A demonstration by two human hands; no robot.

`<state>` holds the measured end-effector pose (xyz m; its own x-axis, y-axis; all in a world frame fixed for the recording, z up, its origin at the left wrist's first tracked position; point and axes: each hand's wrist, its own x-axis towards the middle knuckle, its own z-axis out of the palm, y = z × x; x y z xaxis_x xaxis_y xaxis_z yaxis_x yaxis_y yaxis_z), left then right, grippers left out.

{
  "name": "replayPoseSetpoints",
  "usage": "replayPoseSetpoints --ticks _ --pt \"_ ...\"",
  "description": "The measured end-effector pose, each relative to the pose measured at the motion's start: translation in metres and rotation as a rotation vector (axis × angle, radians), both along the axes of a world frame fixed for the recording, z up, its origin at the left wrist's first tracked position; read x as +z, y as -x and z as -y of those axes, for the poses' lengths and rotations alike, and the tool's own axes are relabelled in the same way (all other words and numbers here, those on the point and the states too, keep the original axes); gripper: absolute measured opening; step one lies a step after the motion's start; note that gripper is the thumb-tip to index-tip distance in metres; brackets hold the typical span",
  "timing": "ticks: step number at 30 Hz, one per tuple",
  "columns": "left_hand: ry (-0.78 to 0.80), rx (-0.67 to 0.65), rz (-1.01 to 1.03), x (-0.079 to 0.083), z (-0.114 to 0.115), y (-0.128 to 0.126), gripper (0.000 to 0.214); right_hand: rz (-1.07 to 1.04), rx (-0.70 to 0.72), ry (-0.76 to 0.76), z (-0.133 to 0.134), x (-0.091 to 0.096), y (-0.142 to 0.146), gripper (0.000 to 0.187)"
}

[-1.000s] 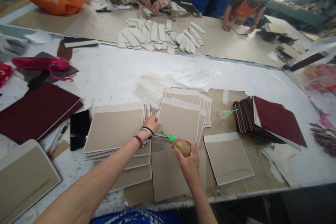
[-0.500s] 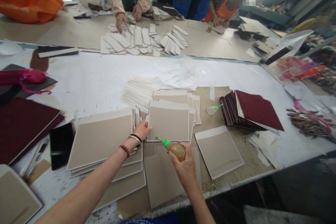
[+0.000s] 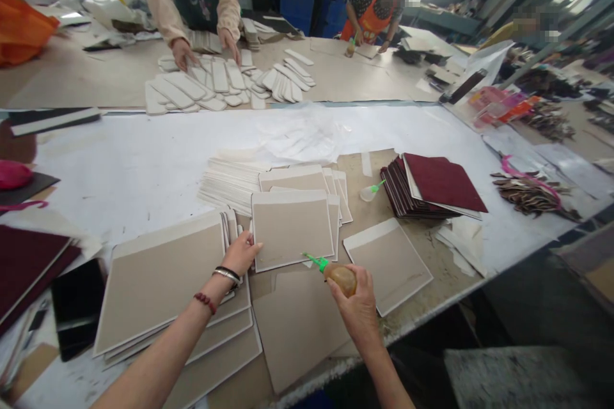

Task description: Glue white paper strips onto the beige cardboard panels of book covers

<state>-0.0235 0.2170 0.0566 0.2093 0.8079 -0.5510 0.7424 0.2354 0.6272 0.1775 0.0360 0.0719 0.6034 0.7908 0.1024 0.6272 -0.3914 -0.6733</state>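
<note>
My left hand (image 3: 241, 253) pinches the left edge of the top tan board (image 3: 291, 228) on a small fanned stack of white-edged boards. My right hand (image 3: 354, 302) is wrapped around an amber glue bottle (image 3: 338, 275) with a green nozzle that points left toward that board's lower right corner. A bigger pile of tan boards (image 3: 163, 281) lies under my left forearm. A single tan board (image 3: 386, 263) lies to the right of the bottle. A plain cardboard sheet (image 3: 297, 326) sits below my hands.
Maroon covers (image 3: 434, 183) are stacked at the right, with a second small glue bottle (image 3: 369, 192) beside them. White strips (image 3: 228, 180) fan out behind the boards. A black phone (image 3: 77, 303) lies at left. Two other people work at the far table with white pieces (image 3: 220, 80).
The view has swung left and up, so everything sits further left in frame. My left hand stays on the board's edge and my right hand keeps the bottle beside it.
</note>
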Motion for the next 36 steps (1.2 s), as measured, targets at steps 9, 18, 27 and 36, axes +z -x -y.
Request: replayPoseSetpoints --ticks 9,18,27,36 --pt "0.003 0.058 0.142 -0.004 0.003 0.002 0.022 0.079 -0.126 -0.039 0.006 0.002 -0.024 0.029" --pt "0.072 0.109 0.246 -0.004 0.006 0.003 0.020 0.048 -0.121 -0.047 0.009 0.002 -0.016 0.032" --pt "0.133 0.189 0.306 -0.005 0.015 0.005 0.022 -0.095 -0.054 -0.049 0.008 0.007 0.036 0.031" --pt "0.151 0.233 0.353 -0.011 0.024 0.007 0.017 -0.202 -0.011 -0.029 0.003 0.012 0.049 0.029"
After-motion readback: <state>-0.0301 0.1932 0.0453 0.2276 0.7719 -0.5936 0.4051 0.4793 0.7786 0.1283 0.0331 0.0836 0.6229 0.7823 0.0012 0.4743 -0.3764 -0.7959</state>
